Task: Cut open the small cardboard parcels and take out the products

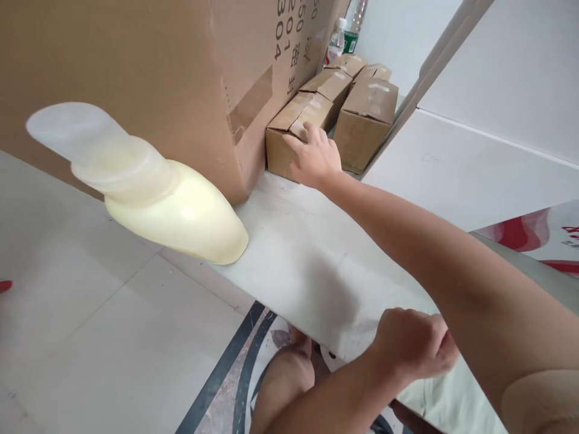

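Reaching over the pale tabletop (289, 223), the right hand (316, 154) has its fingers spread and loosely bent at the near end of a small carton (296, 113); I cannot tell whether they press on it. That carton sits on the far part of the surface, alongside a large cardboard box (172, 78) on the left, with another carton (367, 135) just to its right and clear bottles (337, 42) farther back. The left hand (414, 343) is clenched near the right forearm, its inside hidden. A pale yellow container (181, 211) stands at the tabletop's left edge.
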Demonstrator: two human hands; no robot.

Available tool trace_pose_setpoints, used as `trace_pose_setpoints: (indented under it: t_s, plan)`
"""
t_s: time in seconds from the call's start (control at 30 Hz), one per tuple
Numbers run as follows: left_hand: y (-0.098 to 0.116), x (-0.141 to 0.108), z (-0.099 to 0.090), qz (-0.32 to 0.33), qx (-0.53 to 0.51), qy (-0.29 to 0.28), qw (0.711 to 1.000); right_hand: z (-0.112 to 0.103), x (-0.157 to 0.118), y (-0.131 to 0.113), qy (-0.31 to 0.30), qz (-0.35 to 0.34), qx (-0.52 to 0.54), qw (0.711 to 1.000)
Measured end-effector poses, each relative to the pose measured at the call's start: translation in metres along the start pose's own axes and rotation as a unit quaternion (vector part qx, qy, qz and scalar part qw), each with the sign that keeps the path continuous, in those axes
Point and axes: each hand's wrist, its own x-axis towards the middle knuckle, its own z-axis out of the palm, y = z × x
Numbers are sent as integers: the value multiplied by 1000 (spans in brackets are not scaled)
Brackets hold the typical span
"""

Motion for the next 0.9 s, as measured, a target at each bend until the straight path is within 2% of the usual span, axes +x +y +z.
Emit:
trace_pose_setpoints:
  t_s: [0.13, 0.2, 0.27, 0.33, 0.4, 0.43, 0.5, 0.57, 0.63, 0.7, 0.73, 0.77, 0.83, 0.9]
  plan:
    - [-2, 6, 6, 13, -19, -15, 1000, 20, 15, 2, 25, 23, -1, 999]
    - [0, 9, 11, 15, -25, -16, 999, 18, 19, 0, 13, 51, -12, 999]
    - [0, 10, 11, 3, -28, 5, 1000, 6, 16, -6, -13, 74, -35, 997]
    - [-3, 8, 5, -18, -43, 80, 996, -13, 1, -12, -38, 79, -62, 994]
    - [-10, 3, -6, -26, -71, 215, 974, -34, -27, -16, -48, 65, -84, 993]
    - [-16, -1, -13, -18, -79, 295, 952, -45, -46, -15, -49, 58, -93, 993]
    - [-28, -10, -28, 23, -65, 452, 890, -67, -92, -8, -47, 59, -105, 992]
    - [-42, -20, -42, 83, -14, 572, 816, -90, -150, 4, -36, 79, -99, 991]
    - [-52, -25, -52, 109, -7, 656, 747, -114, -219, 20, 0, 93, -68, 993]
    - [-60, -25, -56, 78, -64, 712, 695, -139, -299, 35, 64, 100, -13, 993]
    - [-61, -23, -55, 53, -108, 717, 686, -150, -340, 42, 104, 105, 24, 989]
    - [-62, -19, -53, 32, -157, 701, 695, -160, -382, 46, 151, 115, 68, 980]
    - [-58, -7, -42, 19, -255, 603, 756, -174, -459, 50, 251, 176, 136, 942]
    - [-48, 6, -28, 46, -322, 452, 831, -182, -522, 50, 336, 262, 160, 890]
